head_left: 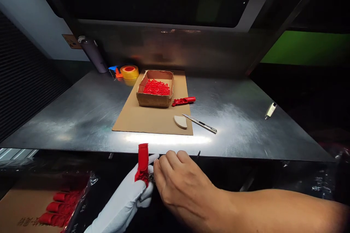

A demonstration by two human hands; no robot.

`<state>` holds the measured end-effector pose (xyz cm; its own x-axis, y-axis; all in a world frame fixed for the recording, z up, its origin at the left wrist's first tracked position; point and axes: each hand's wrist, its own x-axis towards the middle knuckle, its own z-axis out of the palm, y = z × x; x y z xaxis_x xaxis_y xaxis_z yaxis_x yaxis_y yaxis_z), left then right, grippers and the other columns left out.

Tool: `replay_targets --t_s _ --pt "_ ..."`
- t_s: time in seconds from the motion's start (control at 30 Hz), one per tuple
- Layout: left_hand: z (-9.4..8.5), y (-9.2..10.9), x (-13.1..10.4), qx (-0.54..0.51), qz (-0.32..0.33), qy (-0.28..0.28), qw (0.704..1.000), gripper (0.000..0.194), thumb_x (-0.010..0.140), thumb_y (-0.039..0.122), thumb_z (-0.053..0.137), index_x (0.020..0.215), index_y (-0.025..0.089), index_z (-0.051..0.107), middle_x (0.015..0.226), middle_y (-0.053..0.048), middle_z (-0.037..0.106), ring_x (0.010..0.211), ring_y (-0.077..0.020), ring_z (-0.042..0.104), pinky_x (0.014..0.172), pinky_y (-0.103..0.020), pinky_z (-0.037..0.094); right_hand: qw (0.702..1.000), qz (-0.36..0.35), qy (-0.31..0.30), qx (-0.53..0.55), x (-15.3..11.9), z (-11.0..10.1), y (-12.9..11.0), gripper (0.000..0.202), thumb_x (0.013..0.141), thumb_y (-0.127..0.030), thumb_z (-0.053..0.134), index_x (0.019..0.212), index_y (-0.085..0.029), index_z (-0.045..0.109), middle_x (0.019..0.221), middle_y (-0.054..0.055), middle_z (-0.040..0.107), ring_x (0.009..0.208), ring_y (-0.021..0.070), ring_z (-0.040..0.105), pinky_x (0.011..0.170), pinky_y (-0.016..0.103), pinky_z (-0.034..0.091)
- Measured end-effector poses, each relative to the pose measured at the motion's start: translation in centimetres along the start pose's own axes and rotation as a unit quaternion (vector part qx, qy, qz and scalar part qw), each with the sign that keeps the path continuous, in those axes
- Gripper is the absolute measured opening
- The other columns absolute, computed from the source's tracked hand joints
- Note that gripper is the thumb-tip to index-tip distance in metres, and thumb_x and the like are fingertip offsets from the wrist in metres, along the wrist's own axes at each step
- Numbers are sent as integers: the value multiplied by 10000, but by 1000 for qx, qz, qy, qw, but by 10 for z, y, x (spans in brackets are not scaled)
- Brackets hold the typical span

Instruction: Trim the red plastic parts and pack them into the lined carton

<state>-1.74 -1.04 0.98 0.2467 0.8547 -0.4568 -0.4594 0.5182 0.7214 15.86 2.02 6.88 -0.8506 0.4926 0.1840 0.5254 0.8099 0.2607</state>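
Note:
My left hand point(138, 189), in a white glove, is closed around a red plastic part point(143, 158) in front of the table edge. The part stands upright, its tube-like end up and its knobbly lower end between the gloved fingers. Bare and curled, my right hand point(182, 182) is right beside it, back toward me. Something small and metallic point(151, 177) shows between the two hands at the part's lower end. Most of it is hidden behind my right fingers. A similar red part point(183, 101) lies on the cardboard sheet point(142, 122), by a cardboard box point(154, 101) of small red pieces point(157, 87).
On the metal table point(93, 116) lie a knife-like tool point(201, 123), a pale wedge-shaped block point(180, 121) and a small white tool point(270, 110). Yellow tape point(129, 72) and a bottle point(94, 54) stand back left. Several red parts point(58, 207) lie lower left on cardboard.

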Motion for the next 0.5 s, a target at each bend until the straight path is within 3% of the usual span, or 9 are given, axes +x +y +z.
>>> replay_targets --t_s 0.2,0.3,0.5 --pt "0 -5 4 -1 -2 -5 1000 491 763 221 745 1232 181 607 694 33 443 553 -76 338 502 -221 282 999 -31 5 7 0 3 2 65 814 -117 533 849 -133 585 718 65 506 608 213 434 488 346 230" --pt "-2 -7 6 -5 3 -2 1000 416 766 247 730 1170 199 643 672 33 410 555 -86 321 512 -239 274 999 -34 5 13 0 4 2 51 832 -121 530 817 -147 570 712 60 514 581 202 423 477 345 208" --pt "-5 -5 7 -9 23 -20 999 200 777 314 728 911 175 675 649 14 440 561 -104 344 529 -261 315 999 29 17 16 -1 1 7 56 811 -144 549 863 -152 570 748 54 486 668 220 428 550 361 278"
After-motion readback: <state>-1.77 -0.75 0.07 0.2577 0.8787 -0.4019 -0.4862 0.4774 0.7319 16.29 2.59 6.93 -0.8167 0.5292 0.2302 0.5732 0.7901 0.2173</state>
